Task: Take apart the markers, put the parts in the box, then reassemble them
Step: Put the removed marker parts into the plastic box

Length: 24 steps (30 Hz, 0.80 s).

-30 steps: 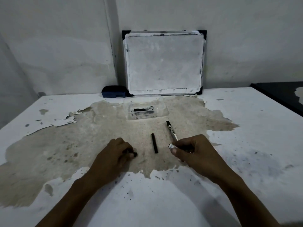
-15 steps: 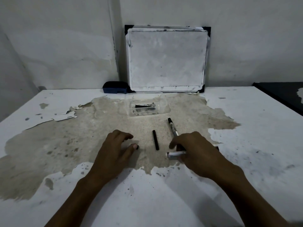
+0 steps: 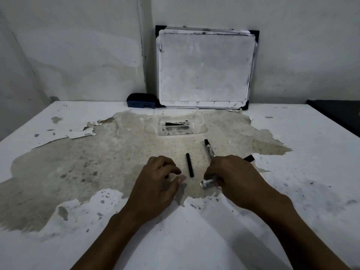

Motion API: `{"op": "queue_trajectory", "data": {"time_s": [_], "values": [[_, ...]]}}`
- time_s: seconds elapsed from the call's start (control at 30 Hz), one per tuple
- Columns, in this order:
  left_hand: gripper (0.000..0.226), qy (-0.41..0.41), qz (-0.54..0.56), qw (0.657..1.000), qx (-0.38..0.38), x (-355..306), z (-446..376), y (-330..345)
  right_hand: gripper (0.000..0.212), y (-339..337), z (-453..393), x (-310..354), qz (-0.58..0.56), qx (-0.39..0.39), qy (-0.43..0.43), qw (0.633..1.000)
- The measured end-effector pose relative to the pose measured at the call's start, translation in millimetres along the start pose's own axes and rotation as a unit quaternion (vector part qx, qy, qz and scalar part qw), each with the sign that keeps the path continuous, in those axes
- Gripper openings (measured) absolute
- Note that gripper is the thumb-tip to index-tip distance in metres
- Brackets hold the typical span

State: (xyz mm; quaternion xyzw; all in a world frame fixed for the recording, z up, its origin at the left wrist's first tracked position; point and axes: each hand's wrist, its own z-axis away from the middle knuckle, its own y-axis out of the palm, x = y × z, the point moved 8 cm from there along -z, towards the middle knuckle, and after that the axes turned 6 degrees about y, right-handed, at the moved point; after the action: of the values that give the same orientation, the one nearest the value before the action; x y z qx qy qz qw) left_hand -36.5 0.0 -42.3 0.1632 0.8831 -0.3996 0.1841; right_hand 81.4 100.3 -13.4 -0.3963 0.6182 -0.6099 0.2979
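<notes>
Peeling white paint covers the worktop (image 3: 292,191), with a bare grey patch across its middle. At the far left edge a dark blue eraser (image 3: 141,103) sits by the wall, just left of a whiteboard (image 3: 204,67) leaning upright. Near the whiteboard, a clear plastic box (image 3: 200,121) holds dark marker parts. The left hand (image 3: 157,184) rests on the bare patch, fingers curled; whether it grips anything cannot be told. Just right of it lies a black ink core (image 3: 190,165). Further right lies a capless marker (image 3: 209,148), tip pointing far. The right hand (image 3: 233,178) is closed around a white marker barrel (image 3: 207,183).
</notes>
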Motion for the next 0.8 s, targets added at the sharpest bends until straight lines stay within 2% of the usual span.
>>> {"op": "queue_trajectory", "data": {"time_s": [0.2, 0.53, 0.8], "values": [[0.019, -0.002, 0.01, 1.0, 0.007, 3, -1, 1, 0.032, 3, 1, 5, 0.036, -0.033, -0.035, 0.998], [0.022, -0.009, -0.009, 1.0, 0.028, -2, -4, 9, 0.038, 8, 1, 3, 0.065, -0.065, -0.028, 0.995], [0.038, 0.006, -0.065, 0.993, 0.095, -19, -10, 34, 0.036, 3, 7, -12, -0.056, -0.072, 0.015, 0.996]]}}
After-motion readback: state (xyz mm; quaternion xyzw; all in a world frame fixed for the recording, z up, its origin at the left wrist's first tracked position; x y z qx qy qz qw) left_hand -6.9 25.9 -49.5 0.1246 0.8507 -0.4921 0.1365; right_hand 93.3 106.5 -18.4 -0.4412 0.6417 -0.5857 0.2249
